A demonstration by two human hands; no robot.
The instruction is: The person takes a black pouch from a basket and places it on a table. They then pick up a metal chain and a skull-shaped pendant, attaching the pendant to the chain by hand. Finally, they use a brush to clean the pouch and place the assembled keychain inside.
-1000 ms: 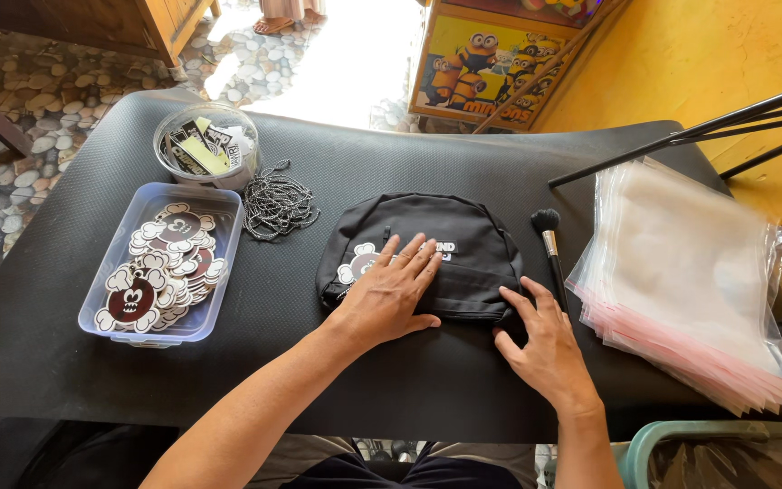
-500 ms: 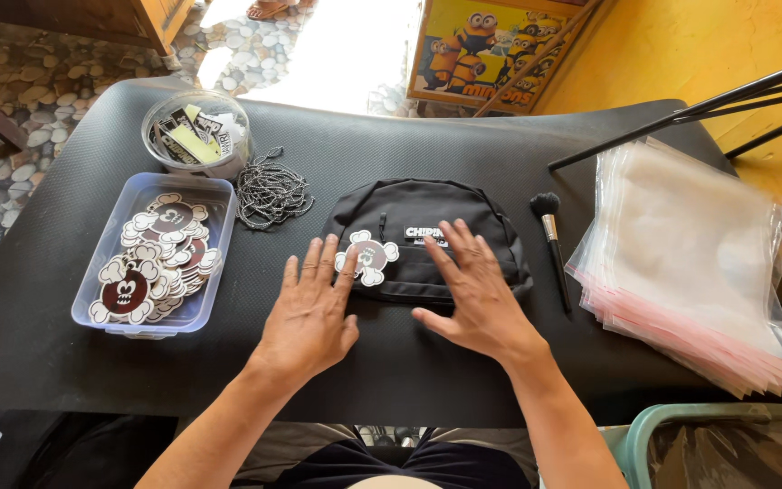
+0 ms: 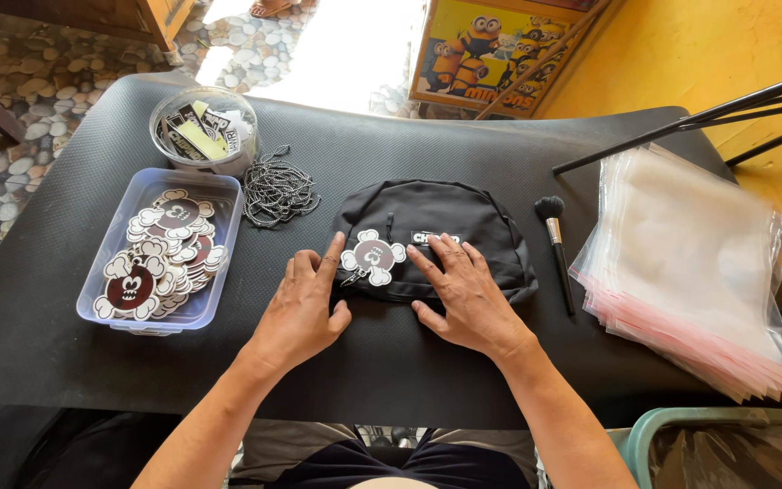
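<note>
Under the right hand (image 3: 465, 299) a small white rectangular label (image 3: 433, 238) sits on the front of the black pouch. Well to the right of that hand lies a stack of clear plastic bags (image 3: 690, 263) with pink sealing strips on the near edge. Far above the left hand (image 3: 305, 303), a round clear tub (image 3: 203, 129) holds black-and-white and yellow paper labels. Beyond the table leans a yellow cartoon poster (image 3: 491, 45).

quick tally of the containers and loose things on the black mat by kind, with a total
black pouch: 1
makeup brush: 1
clear rectangular tub of tags: 1
round clear tub: 1
ball chain pile: 1
stack of clear zip bags: 1
total: 6
</note>
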